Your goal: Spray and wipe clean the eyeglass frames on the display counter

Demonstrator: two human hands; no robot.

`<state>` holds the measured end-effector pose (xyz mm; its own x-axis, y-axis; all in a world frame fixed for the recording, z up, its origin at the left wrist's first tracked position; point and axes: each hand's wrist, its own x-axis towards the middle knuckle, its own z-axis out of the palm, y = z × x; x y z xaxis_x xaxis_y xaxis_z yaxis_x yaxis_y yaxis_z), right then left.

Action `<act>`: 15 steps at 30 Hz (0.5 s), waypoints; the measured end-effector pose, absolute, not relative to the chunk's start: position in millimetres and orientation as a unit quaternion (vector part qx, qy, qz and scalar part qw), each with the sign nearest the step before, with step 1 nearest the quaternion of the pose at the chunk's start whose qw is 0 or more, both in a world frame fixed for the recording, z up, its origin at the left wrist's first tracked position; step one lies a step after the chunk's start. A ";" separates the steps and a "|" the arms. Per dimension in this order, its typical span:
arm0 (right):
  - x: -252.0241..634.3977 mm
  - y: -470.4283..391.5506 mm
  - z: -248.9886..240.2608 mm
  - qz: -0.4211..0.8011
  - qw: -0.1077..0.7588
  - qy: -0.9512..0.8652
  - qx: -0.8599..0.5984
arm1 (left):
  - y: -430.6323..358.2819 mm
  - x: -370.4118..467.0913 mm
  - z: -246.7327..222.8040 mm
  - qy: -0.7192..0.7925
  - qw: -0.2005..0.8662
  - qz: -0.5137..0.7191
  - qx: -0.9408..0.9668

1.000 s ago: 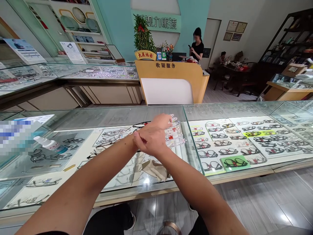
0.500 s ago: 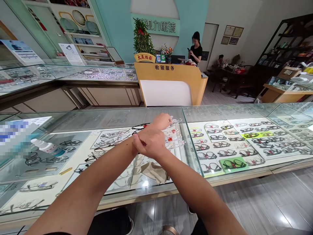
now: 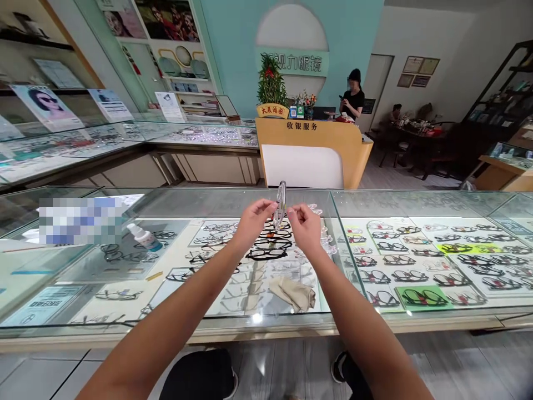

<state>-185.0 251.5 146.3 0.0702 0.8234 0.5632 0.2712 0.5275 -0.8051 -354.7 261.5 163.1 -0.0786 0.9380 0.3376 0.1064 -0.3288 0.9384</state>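
A pair of eyeglasses with a clear, see-through frame (image 3: 281, 204) is held up above the glass-topped display counter (image 3: 287, 325), turned nearly edge-on. The left hand (image 3: 263, 213) grips its left side between thumb and bent fingers; the right hand (image 3: 298, 216) pinches its right side, fingers curled in.

Taking the hands as the clock's centre, a column of black-framed eyeglasses (image 3: 268, 254) lies just below them, toward six o'clock. Further out at six o'clock is a crumpled beige cloth (image 3: 293, 293). A white spray bottle with a blue lower part (image 3: 144, 238) is at nine o'clock, and a short yellow strip (image 3: 154, 275) at eight. At four o'clock, dark-framed eyeglasses (image 3: 423, 297) lie on a bright green card (image 3: 402, 304). Beyond the counter, a wooden cashier desk with a white front panel (image 3: 303, 165) stands near twelve o'clock; at one, a person in black (image 3: 353, 101) holds a phone.
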 end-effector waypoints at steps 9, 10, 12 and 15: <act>-204.3 252.3 128.2 0.384 0.523 -0.669 -0.363 | 244.1 -376.2 131.8 0.418 0.391 0.615 0.542; -204.8 252.5 127.3 0.384 0.520 -0.670 -0.366 | 243.9 -376.8 131.1 0.416 0.396 0.612 0.543; -205.0 253.5 125.4 0.379 0.519 -0.671 -0.370 | 243.0 -377.6 131.2 0.412 0.409 0.605 0.544; -204.6 255.4 122.3 0.367 0.516 -0.676 -0.375 | 241.8 -378.8 132.6 0.413 0.425 0.593 0.545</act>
<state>-204.6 255.4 122.3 -0.1852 0.8870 0.4230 0.1281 0.4485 -0.8845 -378.8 241.8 132.6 -0.0454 0.9543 0.2955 -0.0546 -0.2977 0.9531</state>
